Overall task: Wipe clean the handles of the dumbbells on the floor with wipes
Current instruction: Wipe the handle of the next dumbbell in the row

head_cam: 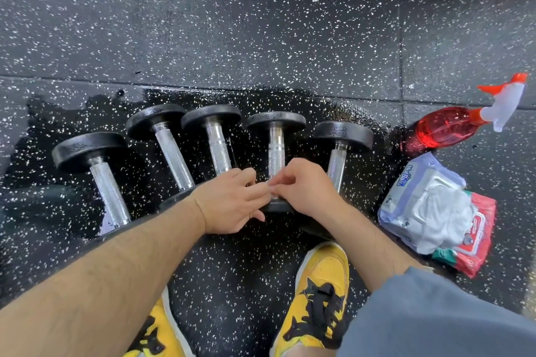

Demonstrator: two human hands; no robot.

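Lying side by side, five dumbbells [185, 151] point handles away; both hands [269, 194] meet fingertips, grasp unclear.

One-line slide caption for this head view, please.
Bare hands meet over five black chrome-handled dumbbells on wet speckled rubber floor.

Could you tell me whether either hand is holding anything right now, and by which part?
It cannot be told: the left hand and right hand meet fingertip to fingertip over a dumbbell handle, with no wipe visible.
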